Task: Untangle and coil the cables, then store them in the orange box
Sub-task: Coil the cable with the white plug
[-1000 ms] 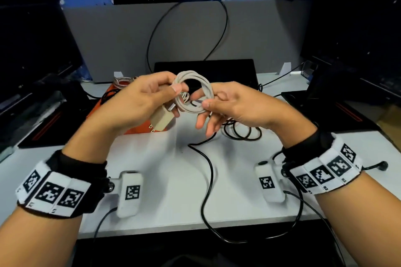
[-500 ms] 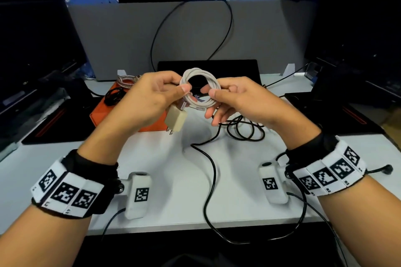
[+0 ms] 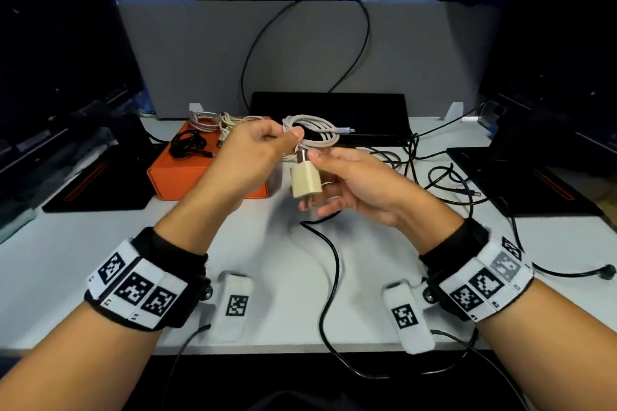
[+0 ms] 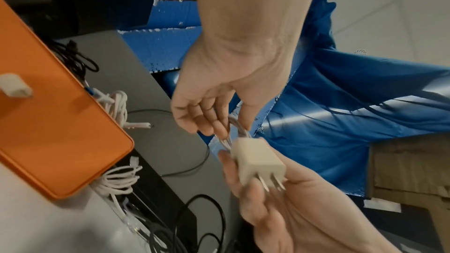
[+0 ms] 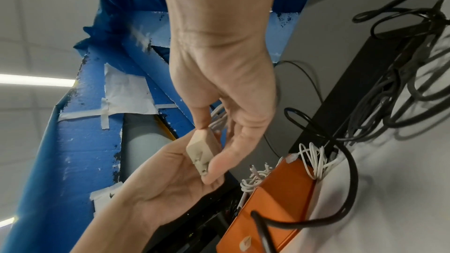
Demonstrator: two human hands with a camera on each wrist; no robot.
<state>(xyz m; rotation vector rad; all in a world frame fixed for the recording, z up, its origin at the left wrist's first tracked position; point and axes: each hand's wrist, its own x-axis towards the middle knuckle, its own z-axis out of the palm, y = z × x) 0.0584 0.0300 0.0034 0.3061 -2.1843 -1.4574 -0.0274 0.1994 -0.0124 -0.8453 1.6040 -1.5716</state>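
A white cable coil (image 3: 317, 132) is held above the desk, behind my hands. My left hand (image 3: 293, 137) pinches the coil's near side between thumb and fingers; the left wrist view shows those fingers (image 4: 219, 124) closed on the strands. A beige charger plug (image 3: 305, 182) hangs from the cable, prongs down. My right hand (image 3: 312, 157) pinches the charger at its top end, thumb on it and fingers under it (image 5: 207, 141). The orange box (image 3: 207, 173) stands shut on the desk to the left, with a black cable coil (image 3: 188, 143) and pale cables (image 3: 213, 120) on its lid.
A long black cable (image 3: 330, 264) runs across the white desk (image 3: 83, 260) and over its front edge. More black cables (image 3: 434, 173) lie tangled at the right. A black bar (image 3: 330, 110) sits before the grey partition. Dark monitors stand on both sides.
My right hand has let go of the coil and taken the charger's top. The coil has tipped back, away from me. The charger now hangs between the hands, not under the left one.
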